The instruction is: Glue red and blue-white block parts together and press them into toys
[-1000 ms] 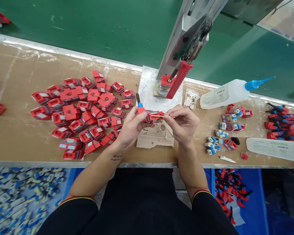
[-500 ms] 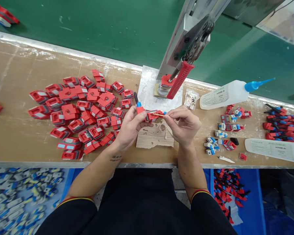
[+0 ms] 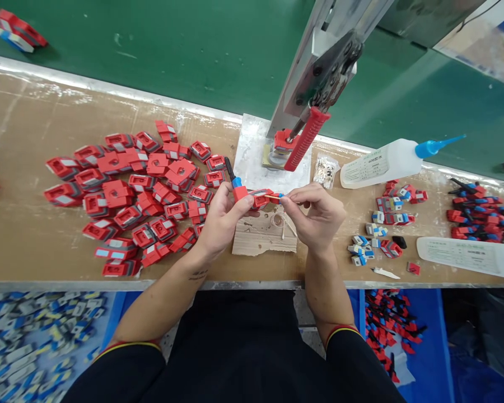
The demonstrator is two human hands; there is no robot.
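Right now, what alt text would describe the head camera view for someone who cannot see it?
The left hand grips a red toy part while the right hand pokes a thin stick at it, above a wooden block. A pile of red parts lies left; a glue bottle lies right.

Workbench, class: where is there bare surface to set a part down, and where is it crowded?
Bare patches: the workbench left of the red parts pile, and the strip between the wooden block and the small blue-grey parts. Crowded: the pile itself, the middle where left hand and right hand meet, and the right end around the glue bottle.
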